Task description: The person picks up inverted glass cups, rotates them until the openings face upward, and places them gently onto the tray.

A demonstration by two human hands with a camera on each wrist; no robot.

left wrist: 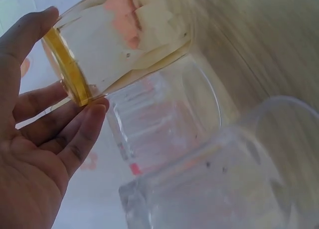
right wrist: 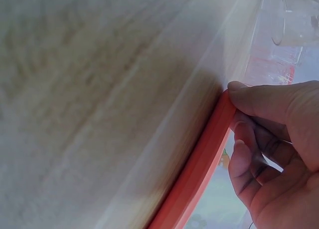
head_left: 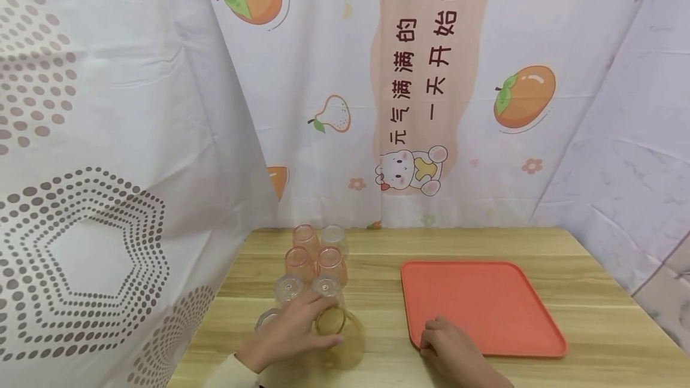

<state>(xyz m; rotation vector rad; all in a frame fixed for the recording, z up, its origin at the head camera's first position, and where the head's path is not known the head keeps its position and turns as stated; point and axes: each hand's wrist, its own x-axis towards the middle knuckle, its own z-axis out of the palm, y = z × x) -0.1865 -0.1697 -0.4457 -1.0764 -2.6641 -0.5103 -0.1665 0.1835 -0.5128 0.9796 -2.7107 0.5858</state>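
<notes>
My left hand (head_left: 293, 328) grips a yellow drinking glass (head_left: 347, 343) round its thick base. In the left wrist view the thumb and fingertips pinch that base, and the yellow glass (left wrist: 134, 44) has its mouth toward the tabletop. Beside it stand clear glasses (left wrist: 214, 184), also base up. My left hand partly covers one clear glass (head_left: 266, 318) in the head view. At the near left corner of a red tray (head_left: 480, 304) is my right hand (head_left: 455, 349). The right wrist view shows its thumb and curled fingers pinching the tray's rim (right wrist: 199, 164).
Behind the left hand, pink glasses (head_left: 299, 263) and more clear glasses (head_left: 288, 288) stand upside down in close rows. The tray lies flat on the wooden table (head_left: 372, 274). Printed curtains (head_left: 323, 76) hang behind and at both sides.
</notes>
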